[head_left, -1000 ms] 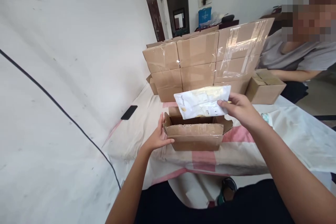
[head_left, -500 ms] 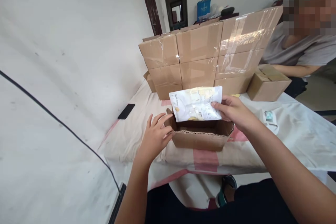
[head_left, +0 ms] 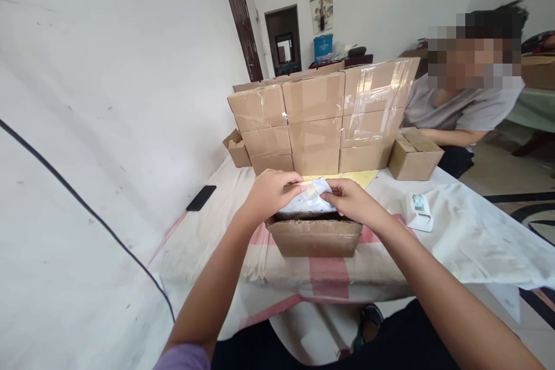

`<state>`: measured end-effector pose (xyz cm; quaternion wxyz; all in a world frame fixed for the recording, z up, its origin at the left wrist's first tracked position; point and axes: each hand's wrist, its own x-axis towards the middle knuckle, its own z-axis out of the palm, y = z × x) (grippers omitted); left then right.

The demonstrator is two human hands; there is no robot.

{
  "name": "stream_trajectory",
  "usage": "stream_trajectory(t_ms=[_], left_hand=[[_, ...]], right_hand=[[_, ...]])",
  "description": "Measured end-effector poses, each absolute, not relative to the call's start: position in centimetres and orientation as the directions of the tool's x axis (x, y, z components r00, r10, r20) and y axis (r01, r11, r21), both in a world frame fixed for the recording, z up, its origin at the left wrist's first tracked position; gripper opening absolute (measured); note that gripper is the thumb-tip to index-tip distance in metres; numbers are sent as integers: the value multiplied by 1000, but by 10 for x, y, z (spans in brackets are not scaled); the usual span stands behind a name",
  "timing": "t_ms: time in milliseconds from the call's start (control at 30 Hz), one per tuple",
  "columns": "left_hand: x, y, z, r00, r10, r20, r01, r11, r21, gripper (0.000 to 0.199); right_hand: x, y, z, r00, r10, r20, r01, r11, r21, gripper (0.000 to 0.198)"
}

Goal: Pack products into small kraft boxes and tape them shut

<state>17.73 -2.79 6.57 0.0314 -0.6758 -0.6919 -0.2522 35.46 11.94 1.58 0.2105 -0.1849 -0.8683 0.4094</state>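
Observation:
A white printed pouch (head_left: 309,201) is partly down inside an open cardboard box (head_left: 316,240) at the table's front. My left hand (head_left: 274,192) grips its upper left end, the fingers curled over the top edge. At the upper right corner, my right hand (head_left: 350,201) pinches the pouch between thumb and fingers. The pouch's lower part is hidden behind the box's front wall. Rough, torn cardboard forms the front rim of the box.
Behind stands a wall of taped cardboard boxes (head_left: 314,121). A closed carton (head_left: 415,159) and a small white packet (head_left: 418,212) are to the right. A black phone (head_left: 202,198) lies left on the cloth-covered table (head_left: 208,248). Another person (head_left: 462,107) leans in at the right.
The pouch has moved down into the box's opening. My left hand has gone from the box's left rim onto the pouch. The camera view has shifted slightly.

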Motion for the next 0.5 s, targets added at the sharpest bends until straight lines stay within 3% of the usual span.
stream_trajectory(t_ms=[133,233,367,433,500], left_hand=[[177,-10,67,-107,940,322,980,45,196,19],[178,-9,63,-86,946,311,992,52,116,17],[184,-7,59,-44,971,233,999,39,24,22],[188,-5,53,-23,985,170,1000,23,4,26],[191,-2,44,7,994,105,1000,-9,15,25]], right_hand=[[375,100,40,-751,595,286,482,790,-379,17],[390,77,55,-835,533,135,508,842,-182,20],[401,41,59,-956,294,-6,293,951,-102,22],[405,26,59,-965,253,-63,258,963,-83,17],[410,21,58,-965,218,-142,238,960,-145,16]])
